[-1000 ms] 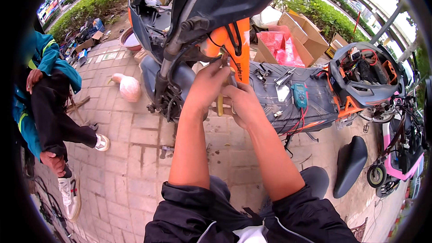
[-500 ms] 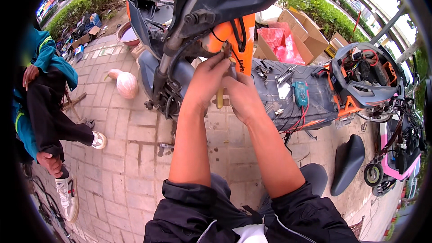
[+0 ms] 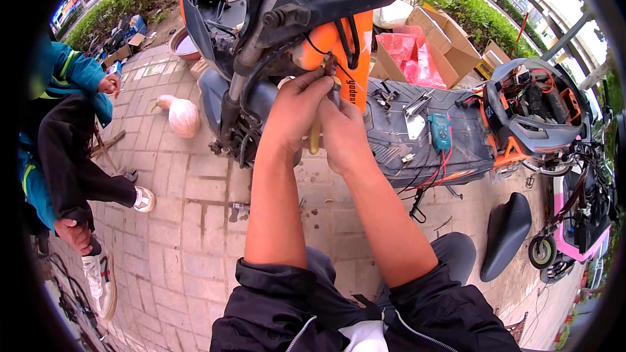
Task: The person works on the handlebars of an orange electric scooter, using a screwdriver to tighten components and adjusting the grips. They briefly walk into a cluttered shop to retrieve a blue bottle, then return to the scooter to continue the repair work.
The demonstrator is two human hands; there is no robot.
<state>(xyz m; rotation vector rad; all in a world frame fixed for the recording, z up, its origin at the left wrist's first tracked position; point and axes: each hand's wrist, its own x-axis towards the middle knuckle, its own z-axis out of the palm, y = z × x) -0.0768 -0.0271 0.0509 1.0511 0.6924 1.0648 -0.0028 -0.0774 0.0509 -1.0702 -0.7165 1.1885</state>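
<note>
My left hand [image 3: 295,109] is closed high at the front of the dismantled scooter's orange body [image 3: 354,36], its fingertips pinched by the jaws of a yellow-handled pair of pliers [image 3: 313,146]; what they hold is hidden. My right hand [image 3: 341,132] is closed round the pliers just below, against my left. Black cables [image 3: 353,52] run over the orange part beside my fingers. Right of my hands, small tools, loose metal parts and a teal multimeter [image 3: 440,132] with red leads lie on the grey footboard [image 3: 398,156].
A seated person [image 3: 68,143] in teal sleeves is at left. A wrapped pinkish bundle [image 3: 183,119] and a tool [image 3: 237,210] lie on the paving. A detached black seat [image 3: 505,238], cardboard boxes [image 3: 441,45] and a pink scooter [image 3: 577,241] are at right and behind.
My hands and the pliers appear slightly higher in the view, as does the scooter. The seated person's upper hand has risen from the knee to chest height.
</note>
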